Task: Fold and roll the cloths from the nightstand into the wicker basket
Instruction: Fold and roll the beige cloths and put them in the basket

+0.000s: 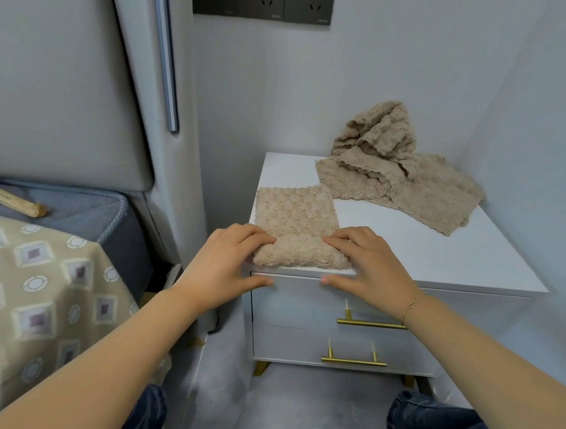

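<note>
Beige cloth (296, 222) long axis front-to-back; near-end roll crosswise, left hand (226, 264), right hand (369, 266) curled gripping roll ends.

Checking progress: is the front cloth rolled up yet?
Partly rolled: cloth near end curled under both hands, left hand, right hand; far part lies flat.

A beige textured cloth (297, 215) lies flat at the front left corner of the white nightstand (442, 259), its near end rolled up; a crumpled heap of matching cloths (402, 166) sits toward the nightstand's back right.
</note>
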`<state>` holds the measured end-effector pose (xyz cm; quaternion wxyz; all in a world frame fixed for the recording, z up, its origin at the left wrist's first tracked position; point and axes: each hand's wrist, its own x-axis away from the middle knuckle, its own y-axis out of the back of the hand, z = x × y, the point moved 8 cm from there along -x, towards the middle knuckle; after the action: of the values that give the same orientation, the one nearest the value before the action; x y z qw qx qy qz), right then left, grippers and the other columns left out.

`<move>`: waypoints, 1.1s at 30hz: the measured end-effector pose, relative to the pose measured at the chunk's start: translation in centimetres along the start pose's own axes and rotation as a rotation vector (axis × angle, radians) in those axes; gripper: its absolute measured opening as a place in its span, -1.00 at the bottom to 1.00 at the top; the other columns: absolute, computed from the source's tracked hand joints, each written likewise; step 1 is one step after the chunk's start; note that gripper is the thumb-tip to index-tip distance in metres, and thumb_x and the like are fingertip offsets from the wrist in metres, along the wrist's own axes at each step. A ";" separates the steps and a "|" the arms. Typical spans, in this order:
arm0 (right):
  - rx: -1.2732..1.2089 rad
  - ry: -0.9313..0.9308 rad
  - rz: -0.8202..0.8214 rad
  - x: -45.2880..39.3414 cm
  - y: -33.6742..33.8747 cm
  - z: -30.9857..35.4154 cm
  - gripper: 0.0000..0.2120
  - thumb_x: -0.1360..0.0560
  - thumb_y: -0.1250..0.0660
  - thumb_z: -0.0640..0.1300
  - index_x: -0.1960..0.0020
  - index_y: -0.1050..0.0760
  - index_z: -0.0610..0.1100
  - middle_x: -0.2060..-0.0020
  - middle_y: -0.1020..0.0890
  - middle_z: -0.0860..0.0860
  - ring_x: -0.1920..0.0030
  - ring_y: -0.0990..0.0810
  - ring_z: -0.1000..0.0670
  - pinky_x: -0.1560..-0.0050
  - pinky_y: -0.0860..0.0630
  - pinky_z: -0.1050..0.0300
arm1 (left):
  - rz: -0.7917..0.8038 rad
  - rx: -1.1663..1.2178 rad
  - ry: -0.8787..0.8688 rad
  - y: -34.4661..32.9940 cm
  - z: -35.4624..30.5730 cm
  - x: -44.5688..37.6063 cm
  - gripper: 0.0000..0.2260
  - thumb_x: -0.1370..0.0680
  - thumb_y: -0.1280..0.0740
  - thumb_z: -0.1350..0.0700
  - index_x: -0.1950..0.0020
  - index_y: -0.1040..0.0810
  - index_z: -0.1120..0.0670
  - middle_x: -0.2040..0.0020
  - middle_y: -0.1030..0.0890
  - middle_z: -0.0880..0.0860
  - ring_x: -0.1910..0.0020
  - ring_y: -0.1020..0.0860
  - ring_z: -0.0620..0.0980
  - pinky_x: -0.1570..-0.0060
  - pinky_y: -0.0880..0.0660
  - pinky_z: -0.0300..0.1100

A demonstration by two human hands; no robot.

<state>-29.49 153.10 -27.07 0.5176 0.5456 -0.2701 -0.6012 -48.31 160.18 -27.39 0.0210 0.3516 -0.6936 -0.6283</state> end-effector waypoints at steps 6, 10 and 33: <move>0.182 0.110 -0.146 0.9 1.0 1.6 -0.61 -0.33 -0.54 -0.07 -0.13 -0.62 -0.11 -0.04 -0.54 -0.03 -0.03 -0.37 -0.02 -0.02 -0.30 0.09 | -0.060 -0.002 -0.011 0.3 -0.8 0.8 -0.53 -0.37 -0.50 -0.13 -0.23 -0.54 -0.02 -0.15 -0.54 -0.09 -0.12 -0.46 -0.07 -0.11 -0.38 -0.15; 0.178 0.143 -0.144 1.0 1.3 2.0 -0.67 -0.34 -0.47 -0.09 -0.10 -0.63 -0.11 0.07 -0.57 0.01 0.05 -0.36 0.01 0.06 -0.27 0.10 | -0.181 -0.091 0.027 1.3 -1.7 1.0 -0.69 -0.39 -0.50 -0.07 -0.08 -0.61 -0.01 -0.08 -0.54 -0.08 -0.06 -0.43 -0.06 -0.04 -0.32 -0.17; -0.480 -0.492 -0.063 -1.1 0.5 -3.1 -0.68 -0.47 -0.39 0.12 -0.08 -0.49 -0.07 0.29 -0.49 0.05 0.27 -0.44 0.13 0.24 -0.35 0.30 | 0.152 0.605 0.630 -1.2 3.1 -0.5 -0.27 -0.35 -0.30 -0.45 0.10 -0.56 0.28 0.32 -0.46 0.18 0.36 -0.40 0.06 0.31 -0.42 -0.08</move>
<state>-26.60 154.69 -26.98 0.5316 0.2551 -0.2205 -0.7770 -48.90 163.14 -28.89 0.1739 0.4643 -0.8298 -0.2559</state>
